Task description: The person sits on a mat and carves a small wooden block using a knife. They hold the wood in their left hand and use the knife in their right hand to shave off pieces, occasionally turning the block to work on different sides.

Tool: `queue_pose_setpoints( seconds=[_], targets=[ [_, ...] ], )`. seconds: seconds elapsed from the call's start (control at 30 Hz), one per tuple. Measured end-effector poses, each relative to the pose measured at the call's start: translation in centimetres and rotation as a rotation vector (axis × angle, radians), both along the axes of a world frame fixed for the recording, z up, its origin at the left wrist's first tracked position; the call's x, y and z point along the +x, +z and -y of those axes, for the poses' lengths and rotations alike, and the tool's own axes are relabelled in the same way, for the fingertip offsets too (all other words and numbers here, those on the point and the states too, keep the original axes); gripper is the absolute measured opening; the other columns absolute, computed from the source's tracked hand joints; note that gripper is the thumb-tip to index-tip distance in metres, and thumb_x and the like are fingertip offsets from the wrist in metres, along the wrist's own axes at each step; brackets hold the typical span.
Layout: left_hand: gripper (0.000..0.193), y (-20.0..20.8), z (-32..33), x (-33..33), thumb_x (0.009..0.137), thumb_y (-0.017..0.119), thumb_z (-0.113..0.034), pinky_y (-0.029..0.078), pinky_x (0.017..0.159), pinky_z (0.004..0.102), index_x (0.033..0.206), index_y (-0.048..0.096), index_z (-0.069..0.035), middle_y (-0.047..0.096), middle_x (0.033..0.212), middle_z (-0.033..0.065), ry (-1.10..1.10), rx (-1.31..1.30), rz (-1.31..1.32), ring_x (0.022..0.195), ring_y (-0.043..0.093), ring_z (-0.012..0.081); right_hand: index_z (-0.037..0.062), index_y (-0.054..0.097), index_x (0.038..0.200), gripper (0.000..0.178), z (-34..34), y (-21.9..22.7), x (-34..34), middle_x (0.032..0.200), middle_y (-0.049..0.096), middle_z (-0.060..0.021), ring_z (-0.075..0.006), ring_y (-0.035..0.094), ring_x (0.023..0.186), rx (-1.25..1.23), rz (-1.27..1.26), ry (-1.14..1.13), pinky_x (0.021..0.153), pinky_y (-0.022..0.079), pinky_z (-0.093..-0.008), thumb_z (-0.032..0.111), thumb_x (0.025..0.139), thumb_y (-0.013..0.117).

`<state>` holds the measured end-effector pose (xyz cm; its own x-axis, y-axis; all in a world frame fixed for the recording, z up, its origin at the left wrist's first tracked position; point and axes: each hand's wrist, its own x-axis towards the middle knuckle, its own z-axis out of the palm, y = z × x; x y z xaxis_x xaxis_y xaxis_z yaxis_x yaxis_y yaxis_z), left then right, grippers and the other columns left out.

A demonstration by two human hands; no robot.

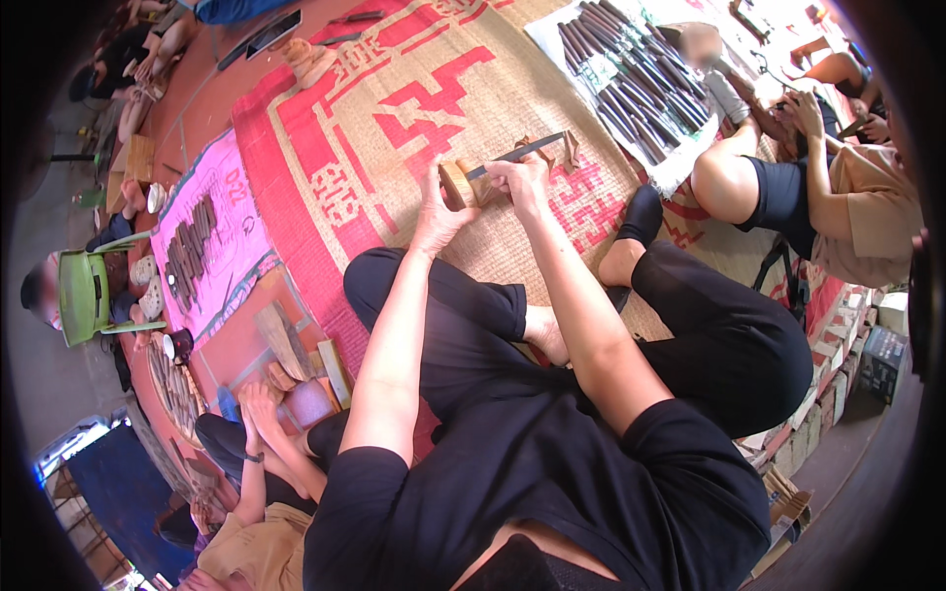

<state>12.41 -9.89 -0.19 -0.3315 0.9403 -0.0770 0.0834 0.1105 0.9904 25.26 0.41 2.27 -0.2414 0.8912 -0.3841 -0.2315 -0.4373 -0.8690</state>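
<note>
Blade runs away to our right from the right hand clenched on its handle, its near end meeting the wooden block our left hand clasps.

Bare woven mat ahead; dark sticks crowd right.

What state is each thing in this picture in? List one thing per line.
Left hand: closed on the small tan wooden block, steadying it.
Right hand: gripping the long dark metal blade, laid against the block.
Woven straw mat with red pattern: spread flat.
Dark brown sticks: lying in rows on white sheet.
</note>
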Motion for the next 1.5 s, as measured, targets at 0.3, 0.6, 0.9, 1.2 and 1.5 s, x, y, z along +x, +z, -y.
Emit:
queue_pose_setpoints(
  seconds=[0.3, 0.6, 0.9, 1.2, 1.5],
  targets=[
    [0.112, -0.7, 0.4, -0.5, 0.059, 0.082, -0.002, 0.042, 0.102, 0.0380, 0.148, 0.016, -0.016, 0.029, 0.140, 0.0152, 0.009, -0.010, 0.042, 0.124, 0.045, 0.0295, -0.0021, 0.061, 0.074, 0.010, 0.2, 0.4, -0.2, 0.063, 0.061, -0.0064, -0.0098, 0.053, 0.050, -0.017, 0.051, 0.004, 0.046, 0.038, -0.0206, -0.003, 0.070, 0.071],
    [0.113, -0.9, 0.2, -0.5, 0.058, 0.084, -0.008, 0.039, 0.105, 0.0391, 0.148, 0.016, -0.015, 0.030, 0.140, 0.0158, 0.002, 0.002, 0.046, 0.127, 0.042, 0.0300, -0.0002, 0.061, 0.071, 0.010, 0.4, 0.2, -0.9, 0.062, 0.062, -0.0063, -0.0102, 0.055, 0.050, -0.011, -0.013, -0.024, 0.046, 0.039, -0.0206, -0.004, 0.069, 0.071],
    [0.113, -1.9, 0.3, -0.7, 0.057, 0.085, -0.009, 0.039, 0.103, 0.0384, 0.147, 0.018, -0.013, 0.032, 0.137, 0.0170, 0.013, 0.032, 0.043, 0.126, 0.041, 0.0304, -0.0019, 0.060, 0.074, 0.014, 0.7, 0.8, -1.4, 0.063, 0.060, -0.0062, -0.0103, 0.053, 0.048, -0.070, -0.104, -0.010, 0.043, 0.039, -0.0216, -0.003, 0.066, 0.072],
    [0.111, -1.4, 0.4, -0.4, 0.058, 0.084, -0.008, 0.037, 0.105, 0.0390, 0.147, 0.018, -0.014, 0.032, 0.139, 0.0174, 0.006, 0.005, 0.042, 0.128, 0.039, 0.0305, -0.0010, 0.060, 0.074, 0.014, 0.3, 1.0, -1.2, 0.064, 0.061, -0.0071, -0.0098, 0.054, 0.049, -0.084, -0.015, 0.015, 0.043, 0.039, -0.0212, -0.003, 0.068, 0.072],
    [0.113, -2.0, 0.4, -0.7, 0.055, 0.086, -0.009, 0.040, 0.102, 0.0399, 0.146, 0.019, -0.015, 0.035, 0.135, 0.0175, 0.007, 0.020, -0.028, 0.125, 0.041, 0.0311, -0.0011, 0.059, 0.071, 0.015, 0.2, 0.4, -1.8, 0.063, 0.061, -0.0066, -0.0116, 0.054, 0.050, -0.046, -0.024, 0.037, 0.045, 0.040, -0.0226, -0.001, 0.066, 0.072]
  ],
)
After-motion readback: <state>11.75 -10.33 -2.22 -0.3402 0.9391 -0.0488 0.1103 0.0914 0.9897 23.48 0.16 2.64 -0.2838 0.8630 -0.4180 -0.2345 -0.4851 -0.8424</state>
